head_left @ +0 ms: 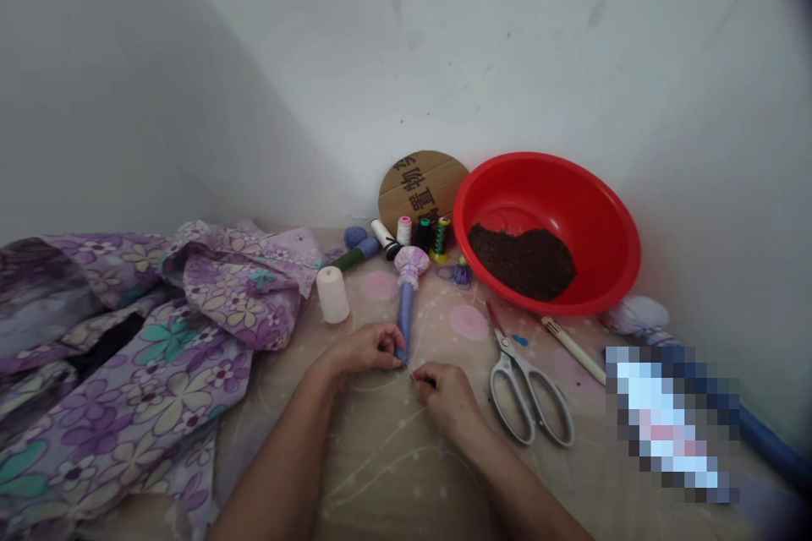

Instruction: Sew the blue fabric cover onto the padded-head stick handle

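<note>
A stick wrapped in blue [406, 313] lies on the table before me, its far end topped by a round head of gathered floral cloth [412, 265]. My left hand [373, 348] pinches the near end of this stick. Just right of that end, the fingers of my right hand [441, 389] are pressed together. Whatever they hold is too small to make out. A white thread spool [333, 295] stands beyond my left hand. Grey-handled scissors [520, 385] lie open-bladed or nearly so, to the right of my right hand.
Purple floral cloth [209, 347] is heaped at left. A red basin [625, 270] with dark granular stuff [523, 260] stands back right, beside a cardboard disc [419, 182]. Several thread spools [404, 230] stand in front of the disc. A cream-handled cutter [574, 351] lies right of the scissors.
</note>
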A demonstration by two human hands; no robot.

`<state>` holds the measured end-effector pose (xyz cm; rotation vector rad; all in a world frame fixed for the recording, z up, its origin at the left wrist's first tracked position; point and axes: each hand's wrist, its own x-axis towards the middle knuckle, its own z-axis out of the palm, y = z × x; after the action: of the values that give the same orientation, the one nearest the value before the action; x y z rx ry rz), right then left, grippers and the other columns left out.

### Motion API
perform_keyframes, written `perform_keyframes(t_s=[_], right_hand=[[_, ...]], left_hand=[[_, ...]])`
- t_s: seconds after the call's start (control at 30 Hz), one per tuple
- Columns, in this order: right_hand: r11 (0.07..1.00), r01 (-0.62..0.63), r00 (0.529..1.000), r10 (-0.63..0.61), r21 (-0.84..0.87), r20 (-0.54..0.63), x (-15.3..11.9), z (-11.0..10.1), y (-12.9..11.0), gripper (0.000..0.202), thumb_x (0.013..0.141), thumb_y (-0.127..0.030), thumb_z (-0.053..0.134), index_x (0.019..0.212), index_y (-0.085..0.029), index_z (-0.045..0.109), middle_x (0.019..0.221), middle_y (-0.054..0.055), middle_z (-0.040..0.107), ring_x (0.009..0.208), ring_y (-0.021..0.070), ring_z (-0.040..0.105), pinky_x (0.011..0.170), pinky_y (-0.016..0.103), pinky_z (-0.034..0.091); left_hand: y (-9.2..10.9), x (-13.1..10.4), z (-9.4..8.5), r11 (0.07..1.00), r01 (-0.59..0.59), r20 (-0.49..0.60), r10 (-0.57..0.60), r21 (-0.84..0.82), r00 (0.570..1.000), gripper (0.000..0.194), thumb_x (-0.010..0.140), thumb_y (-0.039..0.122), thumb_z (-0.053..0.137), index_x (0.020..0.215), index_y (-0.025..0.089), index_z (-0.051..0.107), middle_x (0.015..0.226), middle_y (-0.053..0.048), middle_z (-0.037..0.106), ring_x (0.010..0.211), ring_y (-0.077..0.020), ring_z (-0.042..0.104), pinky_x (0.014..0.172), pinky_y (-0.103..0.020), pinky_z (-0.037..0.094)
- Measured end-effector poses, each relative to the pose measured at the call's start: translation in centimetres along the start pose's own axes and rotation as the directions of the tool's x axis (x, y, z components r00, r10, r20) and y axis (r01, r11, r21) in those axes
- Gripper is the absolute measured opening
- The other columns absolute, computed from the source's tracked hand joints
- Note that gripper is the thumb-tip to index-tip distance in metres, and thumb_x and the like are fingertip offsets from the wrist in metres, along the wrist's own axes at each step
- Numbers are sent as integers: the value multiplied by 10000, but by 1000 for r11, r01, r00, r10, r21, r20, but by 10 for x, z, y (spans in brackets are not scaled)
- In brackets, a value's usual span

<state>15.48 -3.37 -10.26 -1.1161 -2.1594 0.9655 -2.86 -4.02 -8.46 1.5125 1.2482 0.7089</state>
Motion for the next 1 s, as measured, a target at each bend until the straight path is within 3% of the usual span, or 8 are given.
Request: perform_keyframes(t_s=[0.17, 0.3, 0.47, 0.53, 0.63, 0.7, 0.8, 1.0], right_hand=[[999, -32, 999, 32, 3, -27, -1, 1, 0, 223, 626, -162, 434, 636, -193, 655, 581, 13, 616, 556, 141, 528, 501, 213, 355], [970, -57, 997, 70, 238, -45, 0, 2, 1, 140, 626, -190, 478, 603, -189, 616, 518, -10, 573, 457, 110, 481, 426, 195, 338], [714, -160, 974, 224, 681, -7, 4, -8, -5, 180, 673, -339, 508, 656, -160, 525, 552, -13, 554, 321, 63, 393, 321, 188, 311], [622, -109, 969, 242, 775, -57, 8, -16, -8, 221, 679, -377, 520, 690, -157, 506, 648, 15, 585, 388, 79, 474, 388, 211, 395], [570, 9, 940, 276, 822, -202, 15, -30, -10, 220, 686, -371, 536, 732, -158, 501, 696, 36, 596, 557, 125, 562, 579, 292, 470], [601, 117, 903, 267, 791, -337, 20, -38, -12, 191, 698, -346, 531, 749, -163, 510, 706, 30, 593, 651, 138, 569, 682, 327, 453], [722, 222, 851, 184, 655, -491, 25, -44, -11, 167, 727, -321, 498, 744, -161, 539, 755, 33, 592, 740, 139, 547, 778, 337, 395], [858, 172, 865, 105, 485, -491, 37, -42, 0, 205, 716, -340, 488, 732, -153, 572, 739, 39, 602, 738, 150, 528, 751, 309, 377]], left_hand=[[3, -1, 0, 998, -11, -11, 11, 57, 1000, 249, 595, 254, 594, 789, 144, 485, 519, 72, 453, 447, -49, 381, 437, -163, 284], [6, -4, 0, 981, -11, -56, 22, 194, 998, 348, 545, 262, 633, 844, 158, 491, 563, 66, 473, 492, -65, 413, 451, -169, 298], [9, -5, 5, 943, 0, -152, 54, 333, 987, 432, 500, 272, 659, 889, 181, 494, 597, 61, 478, 530, -82, 425, 459, -178, 292], [11, -5, 7, 932, -7, -163, 71, 361, 984, 388, 530, 250, 629, 892, 191, 502, 602, 60, 476, 535, -83, 424, 466, -179, 289], [14, -7, 7, 921, -23, -151, 88, 390, 985, 380, 546, 232, 607, 914, 207, 513, 598, 61, 475, 542, -86, 424, 477, -180, 291], [14, -8, 7, 915, -25, -141, 89, 403, 986, 391, 549, 230, 602, 930, 217, 516, 613, 57, 489, 557, -92, 432, 484, -181, 296], [13, -10, 9, 897, -19, -158, 99, 442, 982, 401, 550, 220, 594, 944, 233, 519, 652, 44, 519, 572, -104, 449, 491, -187, 302], [22, -10, 19, 775, 1, -213, 172, 632, 962, 350, 566, 181, 555, 909, 245, 531, 755, -9, 572, 658, -161, 502, 573, -233, 332]])
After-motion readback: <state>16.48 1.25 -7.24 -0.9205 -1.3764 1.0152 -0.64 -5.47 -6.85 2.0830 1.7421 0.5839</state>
